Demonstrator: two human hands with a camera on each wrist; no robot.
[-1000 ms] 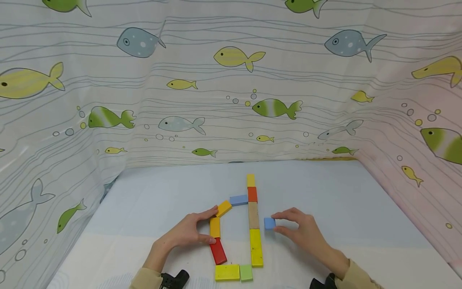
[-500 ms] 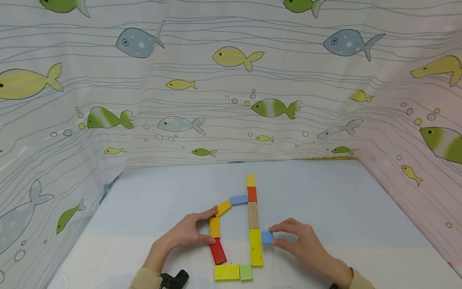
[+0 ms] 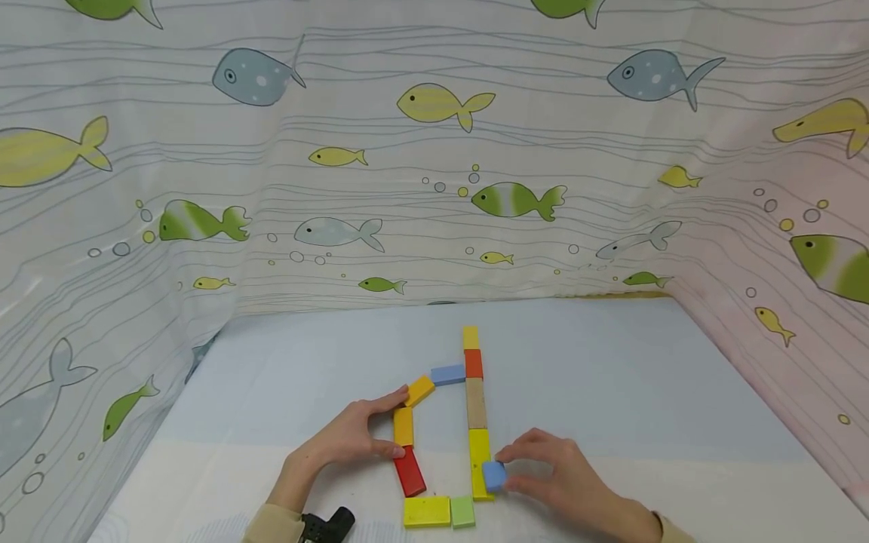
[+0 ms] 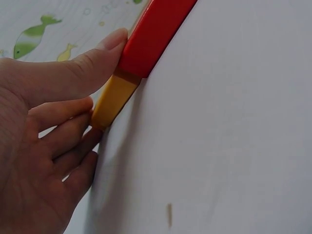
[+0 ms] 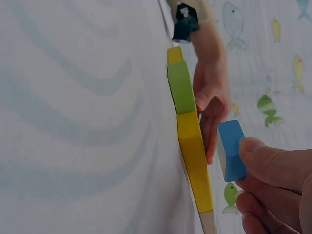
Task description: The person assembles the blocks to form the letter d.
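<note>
Between the thumb and forefinger of my right hand is a small blue block, also seen in the right wrist view. In the head view it overlaps the lower part of a long yellow block; the right wrist view shows it held apart from that block. My left hand has its thumb and forefinger spread along the left side of the outline. The thumb touches the red block near its joint with an orange block. The forefinger reaches a tilted orange block.
A vertical row runs from a small yellow block through an orange-red block and a wooden block. A blue block joins it on the left. Below lie a yellow block and a green block. A fish-patterned curtain stands behind.
My right hand has moved the blue block toward me and slightly left, from beside the wooden block to over the long yellow block's lower part. The left hand stays in place.
</note>
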